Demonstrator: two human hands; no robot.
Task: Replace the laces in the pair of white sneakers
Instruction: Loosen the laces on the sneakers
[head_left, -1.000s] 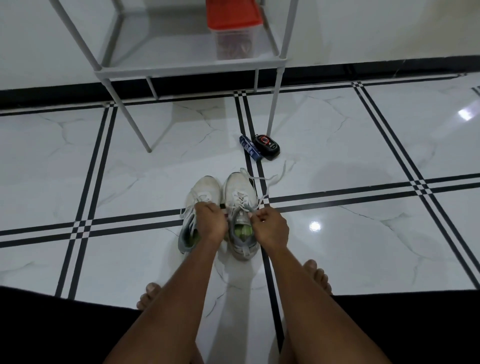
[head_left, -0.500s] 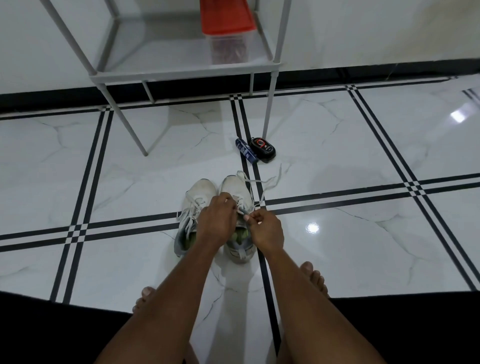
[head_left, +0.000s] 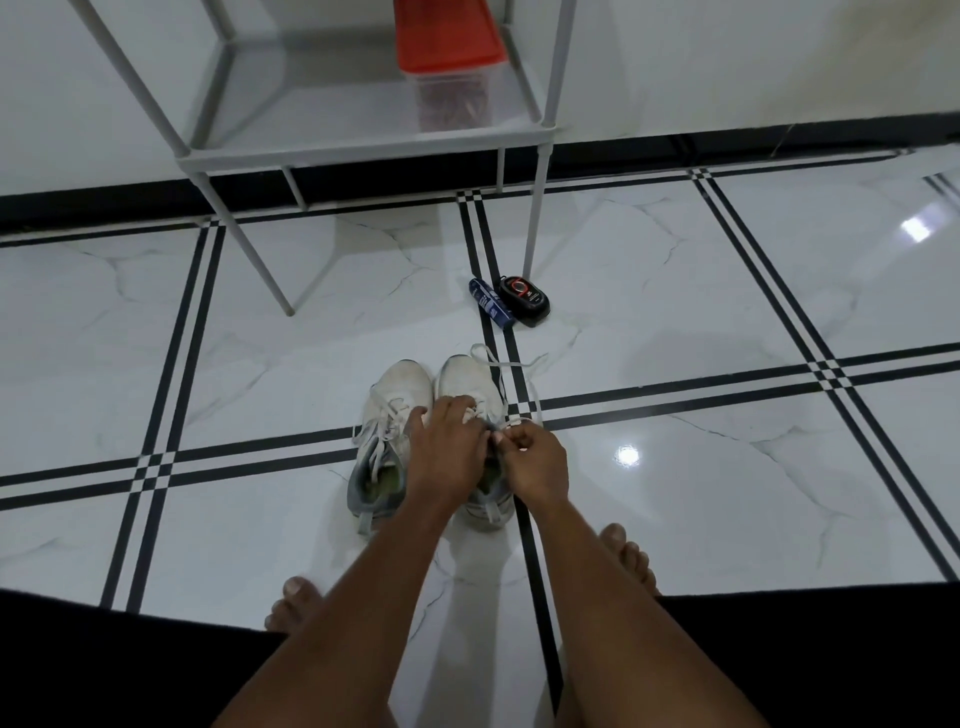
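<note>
Item: pair of white sneakers, centre of the frame, on the tiled floor (head_left: 675, 322), side by side and touching, toes toward the top of the frame.

Left shoe (head_left: 390, 431): lace in place, ends hanging slack over its side; no hand on it.

Right shoe (head_left: 467, 379): partly covered by both hands. Its lace (head_left: 511, 364) runs out from the eyelets past the toe, looping loose onto the floor above and to the right.

Left hand (head_left: 451, 446): lies over the tongue and eyelets of the right shoe, fingers bent down onto the upper. It appears to steady the shoe or hold lace; which, cannot be told.

Right hand (head_left: 532, 456): just right of the left hand, touching it; fingers curled, thumb and forefinger pinching a short white stretch of lace at the shoe's right edge.

Step in hand, as judged: the old lace is being worked out of the right shoe, eyelet by eyelet. The left shoe is not yet begun.

Next move, as judged: draw the pinched section free of its eyelet while the other hand keeps the shoe from sliding on the glossy floor, then pick up the next crossing.

Other: blue packet (head_left: 490, 304) and black case (head_left: 523, 297) touching, above the shoes; grey rack (head_left: 363, 150) at top, bearing a red-lidded box (head_left: 447, 57).
</note>
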